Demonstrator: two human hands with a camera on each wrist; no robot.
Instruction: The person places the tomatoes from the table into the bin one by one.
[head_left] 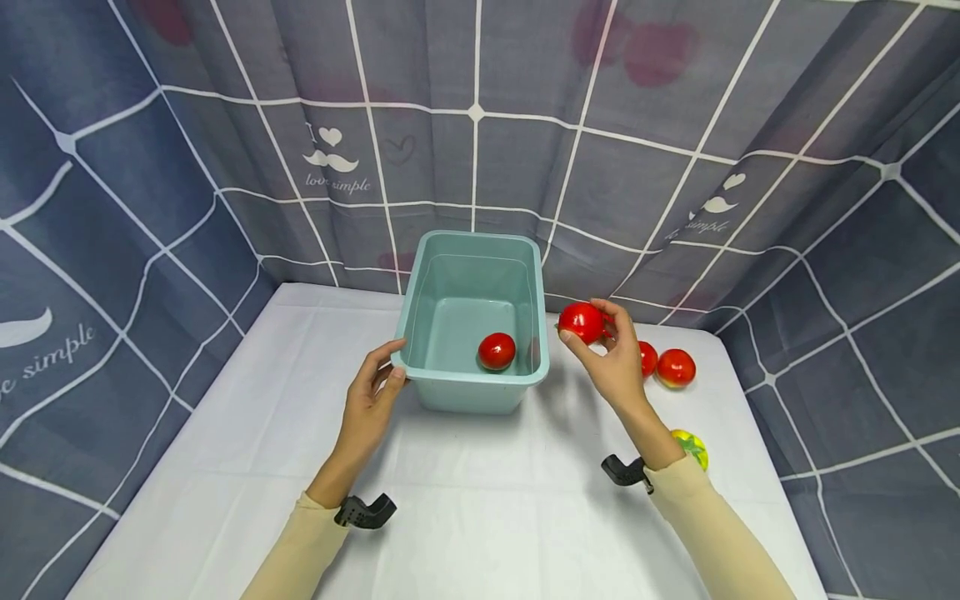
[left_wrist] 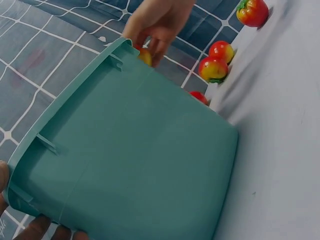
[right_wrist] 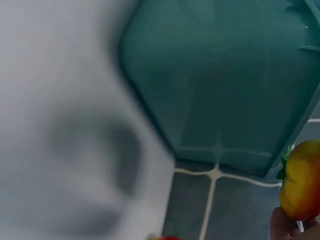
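A teal plastic bin [head_left: 468, 393] stands on the white table, with one red tomato-like fruit [head_left: 497, 351] lying inside near its front right. My left hand [head_left: 367, 402] grips the bin's rim at the near left corner; its fingertips [left_wrist: 37, 227] show along the rim in the left wrist view. Just outside the right rim, my right hand [head_left: 617, 367] holds another tomato-like fruit [head_left: 581, 322] between thumb and fingers. That held fruit [right_wrist: 301, 180] looks yellow and red with a green leafy cap in the right wrist view. Its far side is covered by the fingers.
Two more red-and-yellow fruits [head_left: 676, 368] lie close together right of my right hand. Nearer, a yellow fruit with a green cap [head_left: 693, 450] is partly hidden by the right forearm. A grey grid-patterned curtain [head_left: 525, 158] stands behind the bin and along both sides.
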